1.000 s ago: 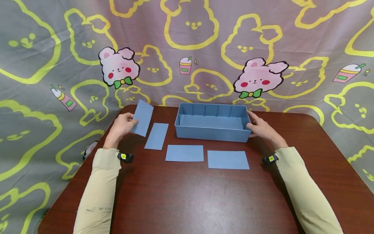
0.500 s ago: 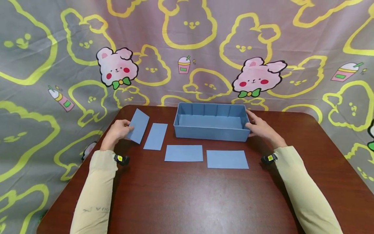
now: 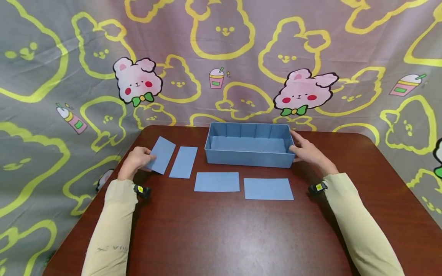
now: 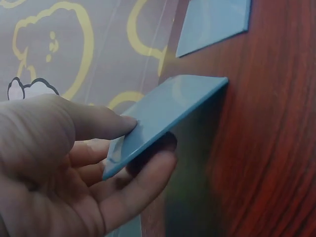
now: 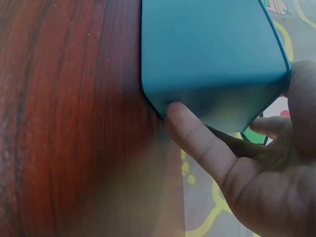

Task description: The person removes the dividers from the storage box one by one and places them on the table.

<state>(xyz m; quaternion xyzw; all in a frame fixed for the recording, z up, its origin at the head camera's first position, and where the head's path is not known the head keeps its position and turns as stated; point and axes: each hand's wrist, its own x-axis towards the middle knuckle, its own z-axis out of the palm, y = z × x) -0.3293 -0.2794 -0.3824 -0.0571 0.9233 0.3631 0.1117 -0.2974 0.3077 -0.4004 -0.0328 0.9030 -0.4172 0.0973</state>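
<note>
In the head view my left hand (image 3: 137,159) holds a flat light-blue panel (image 3: 161,155) near the table's left edge. The left wrist view shows the thumb on the upper face of this tilted panel (image 4: 165,106), with fingers beneath it. My right hand (image 3: 309,153) holds the right end of a long blue open-topped box (image 3: 249,158). Up close in the right wrist view, one fingertip touches the low corner of the box (image 5: 212,44), and another part of the hand lies at its rim. Some right fingers are hidden behind the box.
Three loose blue panels lie flat on the brown table (image 3: 221,234): a left one (image 3: 183,162), a middle one (image 3: 216,181) and a right one (image 3: 268,189). A patterned cloth (image 3: 238,69) hangs behind the table and along its left side.
My left hand has lowered the panel towards the table and slightly left, and the panel now leans flatter. The right hand and the box have stayed in place.
</note>
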